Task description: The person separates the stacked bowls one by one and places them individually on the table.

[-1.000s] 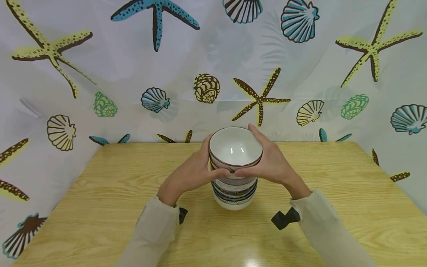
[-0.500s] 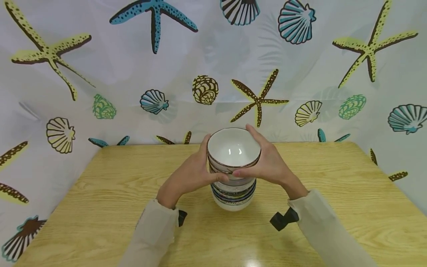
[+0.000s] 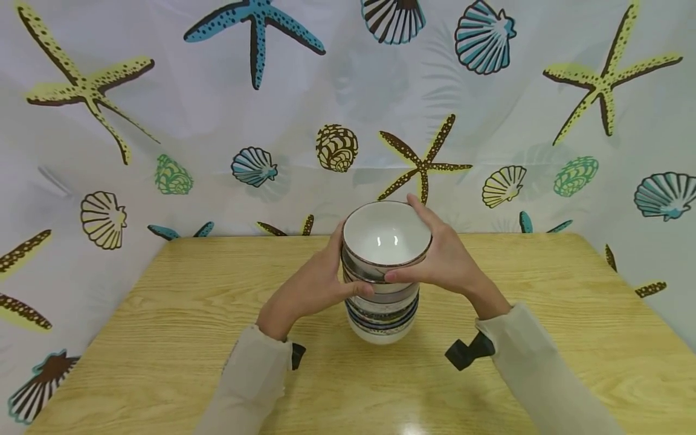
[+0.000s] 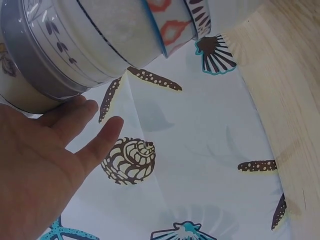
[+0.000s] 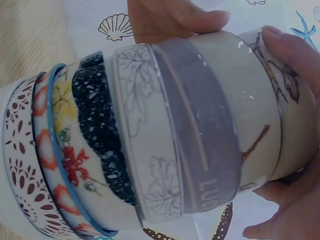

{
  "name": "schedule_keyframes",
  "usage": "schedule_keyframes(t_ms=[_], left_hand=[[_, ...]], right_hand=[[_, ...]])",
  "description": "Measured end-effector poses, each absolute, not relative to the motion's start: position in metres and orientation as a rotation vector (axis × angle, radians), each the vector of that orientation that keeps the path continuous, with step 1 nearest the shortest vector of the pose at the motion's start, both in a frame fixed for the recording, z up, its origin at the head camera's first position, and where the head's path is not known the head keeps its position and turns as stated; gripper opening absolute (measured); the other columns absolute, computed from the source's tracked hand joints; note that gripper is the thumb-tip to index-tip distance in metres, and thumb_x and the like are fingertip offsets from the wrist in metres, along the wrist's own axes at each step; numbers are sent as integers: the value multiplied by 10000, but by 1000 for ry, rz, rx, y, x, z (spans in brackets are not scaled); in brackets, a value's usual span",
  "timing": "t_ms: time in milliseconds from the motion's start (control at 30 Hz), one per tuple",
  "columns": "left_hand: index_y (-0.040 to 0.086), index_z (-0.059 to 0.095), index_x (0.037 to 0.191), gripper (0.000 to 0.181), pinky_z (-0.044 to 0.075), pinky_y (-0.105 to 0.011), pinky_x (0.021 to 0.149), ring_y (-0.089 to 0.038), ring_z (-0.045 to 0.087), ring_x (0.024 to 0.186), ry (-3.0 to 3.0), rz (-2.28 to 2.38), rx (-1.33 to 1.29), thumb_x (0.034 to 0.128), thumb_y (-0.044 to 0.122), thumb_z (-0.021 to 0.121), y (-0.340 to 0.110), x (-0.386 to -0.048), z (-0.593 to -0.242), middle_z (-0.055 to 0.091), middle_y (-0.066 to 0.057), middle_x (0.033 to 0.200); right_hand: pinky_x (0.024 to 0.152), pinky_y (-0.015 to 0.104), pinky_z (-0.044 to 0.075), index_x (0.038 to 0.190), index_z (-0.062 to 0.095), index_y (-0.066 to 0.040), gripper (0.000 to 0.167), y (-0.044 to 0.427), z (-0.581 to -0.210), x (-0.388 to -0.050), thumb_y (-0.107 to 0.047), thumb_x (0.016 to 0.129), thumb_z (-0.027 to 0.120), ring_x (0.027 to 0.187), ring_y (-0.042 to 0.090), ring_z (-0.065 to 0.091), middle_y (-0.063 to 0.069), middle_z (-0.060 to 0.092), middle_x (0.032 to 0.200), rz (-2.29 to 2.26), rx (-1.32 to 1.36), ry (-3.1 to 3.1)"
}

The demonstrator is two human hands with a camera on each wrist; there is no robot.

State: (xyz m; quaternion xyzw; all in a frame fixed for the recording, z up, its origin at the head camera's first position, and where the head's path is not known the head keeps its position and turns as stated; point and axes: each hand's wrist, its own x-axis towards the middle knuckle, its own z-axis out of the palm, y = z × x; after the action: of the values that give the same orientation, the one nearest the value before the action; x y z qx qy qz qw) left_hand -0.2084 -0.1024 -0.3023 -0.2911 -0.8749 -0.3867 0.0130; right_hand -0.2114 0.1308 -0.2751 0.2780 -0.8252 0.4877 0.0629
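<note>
A tall stack of patterned bowls point(image 3: 380, 314) stands upright on the wooden table, seen sideways in the right wrist view point(image 5: 155, 125). The top bowl point(image 3: 386, 232), white inside with a dark rim, sits slightly raised and shifted right over the bowl below. My right hand point(image 3: 448, 260) grips this top bowl, thumb on its near side and fingers round its far right side. My left hand point(image 3: 312, 284) holds the upper stack from the left, thumb across the front; in the left wrist view its fingers point(image 4: 82, 117) lie by the grey bowl point(image 4: 42, 60).
The wooden table point(image 3: 206, 272) extends to both sides of the stack. Behind it hangs a white cloth point(image 3: 304, 103) printed with starfish and shells, which also borders the table's left and right sides. Black wrist straps show at both sleeves.
My right hand has moved up and slightly right with the top bowl, exposing more of the bowl beneath. My left hand has stayed nearly still on the stack.
</note>
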Motion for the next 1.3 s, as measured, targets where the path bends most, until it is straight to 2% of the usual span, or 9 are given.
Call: schedule_keyframes(t_ms=[100, 267, 433, 667, 833, 1067, 1200, 1300], left_hand=[[243, -104, 1528, 1243, 333, -533, 1096, -308, 330, 1396, -2693, -1269, -954, 618, 794, 539, -102, -209, -304, 222, -106, 1563], [195, -65, 1536, 1251, 307, -525, 1116, -302, 292, 1414, -2743, -1299, -917, 623, 803, 535, -101, -208, -304, 173, -98, 1578], [123, -23, 1537, 1237, 311, -527, 1113, -324, 316, 1401, -2823, -1256, -861, 666, 780, 562, -102, -207, -303, 205, -139, 1565], [130, 34, 1534, 1196, 339, -521, 1097, -309, 376, 1363, -2806, -1270, -880, 676, 756, 582, -102, -208, -301, 319, -133, 1505], [105, 18, 1535, 1207, 312, -533, 1110, -329, 333, 1391, -2824, -1254, -863, 688, 736, 602, -101, -208, -302, 286, -157, 1526], [85, 1, 1534, 1200, 283, -537, 1125, -338, 273, 1422, -2840, -1223, -841, 721, 701, 634, -101, -209, -302, 195, -173, 1566], [79, 7, 1533, 1175, 280, -542, 1124, -341, 272, 1421, -2831, -1228, -850, 744, 663, 652, -101, -209, -302, 203, -179, 1562], [79, 8, 1533, 1163, 286, -544, 1121, -341, 274, 1420, -2826, -1234, -855, 753, 643, 661, -101, -208, -302, 204, -178, 1561]], right_hand=[[1029, 528, 414, 1533, 118, -67, 1220, 133, -272, -211, -237, 617, 906, 1327, 349, 402, 143, 281, 1543, 1482, 834, -2476], [1019, 520, 427, 1532, 133, -73, 1213, 138, -264, -210, -246, 617, 909, 1307, 340, 431, 129, 302, 1536, 1485, 808, -2446], [1019, 520, 428, 1531, 158, -87, 1182, 146, -256, -207, -233, 626, 903, 1306, 342, 434, 108, 265, 1555, 1478, 758, -2439], [1023, 498, 429, 1531, 166, -95, 1140, 157, -249, -203, -112, 641, 878, 1307, 332, 432, 107, 265, 1553, 1483, 647, -2444], [1033, 506, 414, 1532, 158, -95, 1123, 167, -248, -198, -57, 652, 855, 1342, 334, 389, 98, 234, 1568, 1485, 591, -2443], [1069, 521, 372, 1536, 145, -114, 1120, 180, -250, -193, -100, 668, 852, 1417, 309, 273, 68, 197, 1584, 1433, 499, -2465], [1049, 534, 388, 1539, 128, -127, 1117, 188, -253, -191, -110, 683, 845, 1420, 322, 251, 72, 178, 1589, 1423, 464, -2470], [1019, 521, 414, 1541, 117, -128, 1116, 194, -257, -190, -98, 691, 838, 1392, 329, 294, 81, 169, 1589, 1434, 448, -2461]])
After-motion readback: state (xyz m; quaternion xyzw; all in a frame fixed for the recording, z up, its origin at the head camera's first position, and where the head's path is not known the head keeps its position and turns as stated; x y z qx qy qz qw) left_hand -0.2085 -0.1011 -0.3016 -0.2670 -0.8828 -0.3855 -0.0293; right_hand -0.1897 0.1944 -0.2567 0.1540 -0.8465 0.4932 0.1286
